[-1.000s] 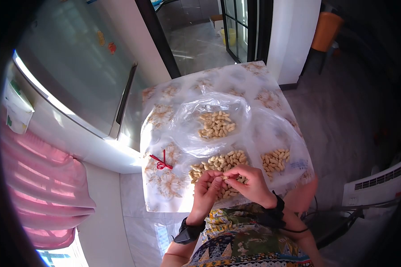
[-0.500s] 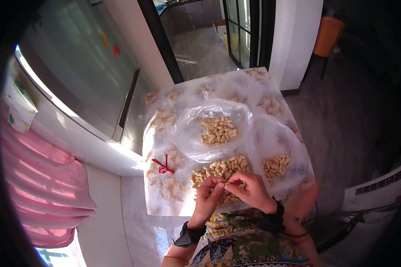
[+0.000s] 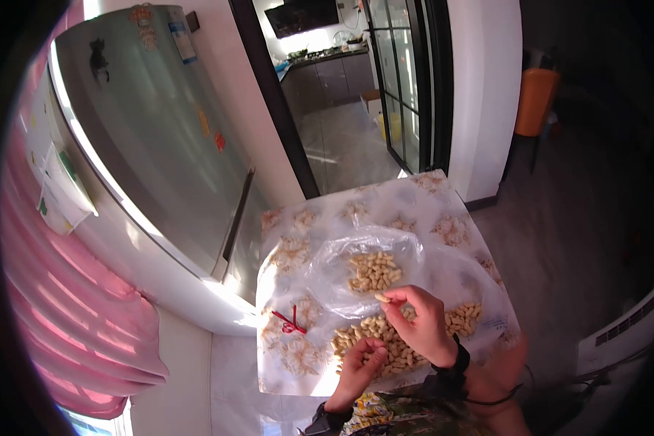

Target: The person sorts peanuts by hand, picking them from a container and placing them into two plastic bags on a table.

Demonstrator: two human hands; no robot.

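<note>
My right hand (image 3: 420, 325) is raised over the table, pinching a peanut (image 3: 382, 297) between thumb and fingertips at the near side of a clear plastic bag (image 3: 325, 270). Inside that bag lies a heap of unshelled peanuts (image 3: 374, 272). My left hand (image 3: 363, 363) rests low at the larger near pile of peanuts (image 3: 392, 347), its fingers curled and thumb pressed in; what it holds, if anything, is hidden. Beyond my right wrist, more peanuts (image 3: 463, 318) lie on a second clear bag (image 3: 487, 291), partly covered by my hand.
A flowered tablecloth (image 3: 287, 272) covers the table. On its left lies a thin red looped item (image 3: 291, 323), perhaps a ribbon. A fridge (image 3: 160, 145) stands to the left, a glass-paned door (image 3: 400, 87) ahead, and an orange chair (image 3: 536, 102) far right.
My hands have parted. The right moved forward with a peanut toward the far bag, while the left stayed by the near pile. The view has tilted up, showing more of the kitchen.
</note>
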